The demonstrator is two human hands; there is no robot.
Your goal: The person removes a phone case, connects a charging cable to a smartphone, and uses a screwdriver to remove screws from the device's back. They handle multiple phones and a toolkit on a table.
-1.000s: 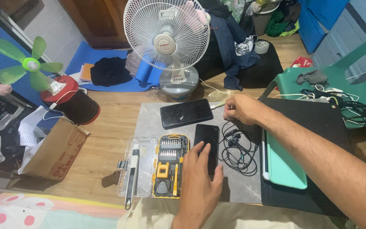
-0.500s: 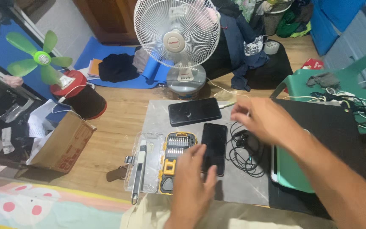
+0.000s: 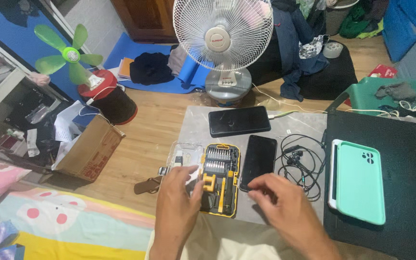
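1. The landmark is the yellow-and-black screwdriver bit kit [image 3: 221,177], lying open on the grey mat [image 3: 196,126], on the near side of the white table fan [image 3: 223,45].
2. The left hand [image 3: 178,204] rests over the kit's left edge and its clear lid [image 3: 184,158]. The fingers are loosely curled and spread, and I cannot tell whether they pinch anything.
3. The right hand [image 3: 285,212] hovers just right of the kit, fingertips touching the near end of the upright black phone [image 3: 258,161]. It is half open and grips nothing firmly.
4. That phone lies just beside the kit's right edge. A second black phone [image 3: 239,121] lies crosswise beyond the kit, towards the fan.
5. To handle the near phone well, I judge it best to steady the kit with the left hand so the bits stay seated, and to lift the phone by its edges, not its glass.
6. The tangled black earphones [image 3: 300,166] lie right of the phone. Keep the cord clear of the fingers.
7. The mint-green phone case [image 3: 359,182] sits well right of the kit, on the black board [image 3: 400,144].
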